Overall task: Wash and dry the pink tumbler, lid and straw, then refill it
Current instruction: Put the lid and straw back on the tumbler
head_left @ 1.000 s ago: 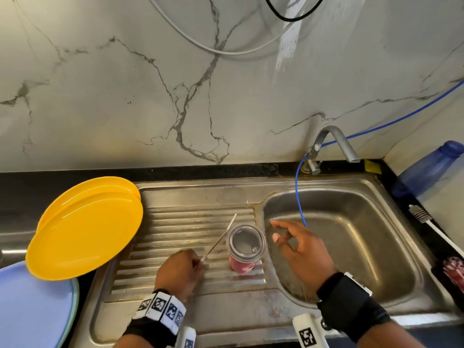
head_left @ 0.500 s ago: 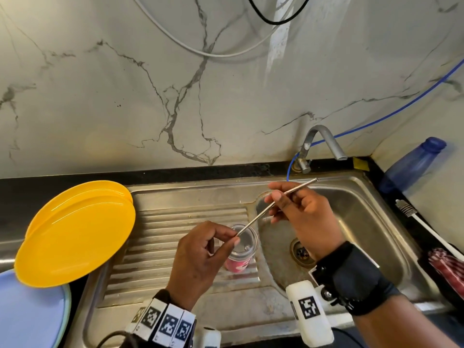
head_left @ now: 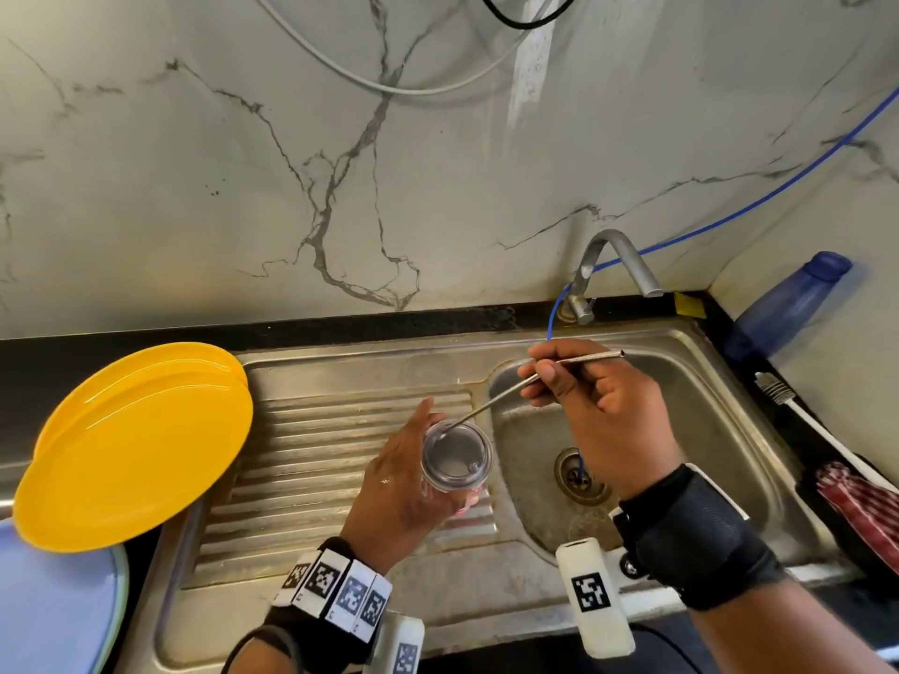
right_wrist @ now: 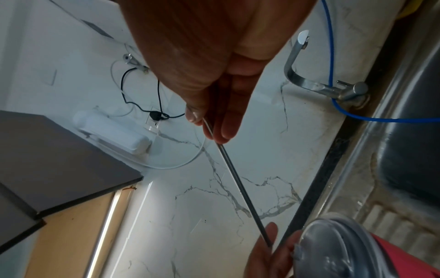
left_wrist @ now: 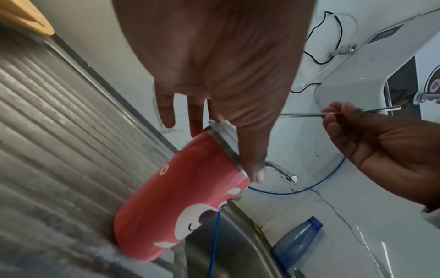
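Note:
The pink tumbler, printed with a white whale, stands on the ribbed drainboard beside the basin. A clear lid is on top of it. My left hand holds the tumbler around its top, thumb on the metal rim. My right hand pinches the metal straw near its upper end, over the basin. The straw slants down to the left, and its lower tip is at the far edge of the lid. In the right wrist view the straw runs from my fingers down to a left fingertip.
Two yellow plates lie left of the drainboard, with a pale blue plate below them. The tap and a blue hose are at the back of the sink basin. A blue bottle, a bottle brush and a red checked cloth line the right counter.
My left hand has let go of the straw's lower end and taken hold of the tumbler. My right hand now holds the straw alone, its tip lowered to the lid.

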Available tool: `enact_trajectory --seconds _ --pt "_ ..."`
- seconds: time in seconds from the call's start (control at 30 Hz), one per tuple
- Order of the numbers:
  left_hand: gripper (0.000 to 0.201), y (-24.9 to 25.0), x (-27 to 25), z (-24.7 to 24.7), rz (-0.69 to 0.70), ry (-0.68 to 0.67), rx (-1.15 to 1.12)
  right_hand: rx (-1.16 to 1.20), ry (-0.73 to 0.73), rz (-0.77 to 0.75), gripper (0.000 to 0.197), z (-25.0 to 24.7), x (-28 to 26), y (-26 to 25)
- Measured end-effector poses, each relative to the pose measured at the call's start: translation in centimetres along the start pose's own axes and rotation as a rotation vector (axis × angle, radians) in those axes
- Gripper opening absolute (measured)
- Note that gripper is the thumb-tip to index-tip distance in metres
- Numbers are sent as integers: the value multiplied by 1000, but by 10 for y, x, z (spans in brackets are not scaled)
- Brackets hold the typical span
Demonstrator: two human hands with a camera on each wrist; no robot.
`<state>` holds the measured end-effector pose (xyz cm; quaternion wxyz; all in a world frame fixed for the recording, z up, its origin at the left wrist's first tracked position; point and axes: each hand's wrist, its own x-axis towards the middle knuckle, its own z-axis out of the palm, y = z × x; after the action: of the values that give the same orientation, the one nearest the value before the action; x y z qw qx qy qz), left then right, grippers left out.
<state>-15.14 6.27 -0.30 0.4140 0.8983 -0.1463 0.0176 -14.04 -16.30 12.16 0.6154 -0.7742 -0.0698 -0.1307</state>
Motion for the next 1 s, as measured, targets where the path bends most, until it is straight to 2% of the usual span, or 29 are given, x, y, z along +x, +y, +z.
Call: enact_trajectory --seconds 0.13,0.57,0.7,0.8,1.0 --pt "127 3 0 1 -21 35 -38 -62 -26 -48 13 12 6 3" --pt "123 2 1 -2 -54 28 20 -220 -104 -87 14 18 15 7" --pt "124 6 1 -2 -61 36 38 -415 -292 -236 21 30 31 -6" --pt "130 8 2 -3 -80 31 18 -512 -485 -230 29 47 42 -15" --pt "139 7 1 -3 -134 29 -48 -697 -668 -212 5 61 41 11"
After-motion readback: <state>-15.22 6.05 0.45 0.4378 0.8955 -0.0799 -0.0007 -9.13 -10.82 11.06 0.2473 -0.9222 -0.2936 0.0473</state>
